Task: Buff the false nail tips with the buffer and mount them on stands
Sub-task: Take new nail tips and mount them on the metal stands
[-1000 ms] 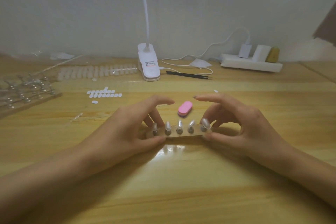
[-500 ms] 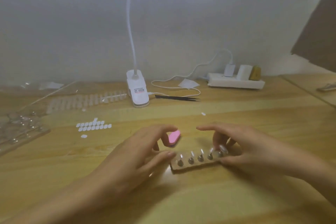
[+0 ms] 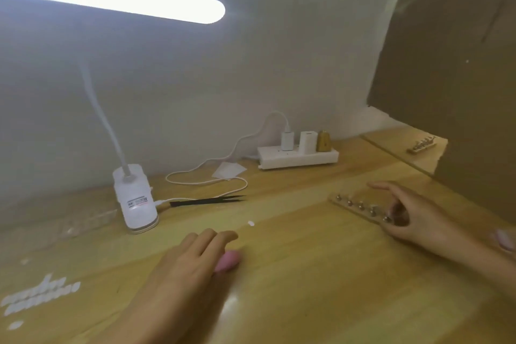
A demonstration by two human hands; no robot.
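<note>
R hand (image 3: 413, 218) pinches the near end of the wooden stand strip (image 3: 353, 208), thumb below & fingers curled over it, w/ nail tips (image 3: 360, 205) in a row on its pegs (blurred), well right of the lamp base (image 3: 135, 201). L hand (image 3: 192, 257) lies w/ fingers fairly straight over the pink buffer (image 3: 230, 260), touching it, in front & right of the lamp base. On the worktop (image 3: 307, 301), black tweezers (image 3: 208, 200) lie just right of the lamp base, power strip (image 3: 298, 158) further right & behind it, white adhesive dots (image 3: 39, 293) front-left of it.
</note>
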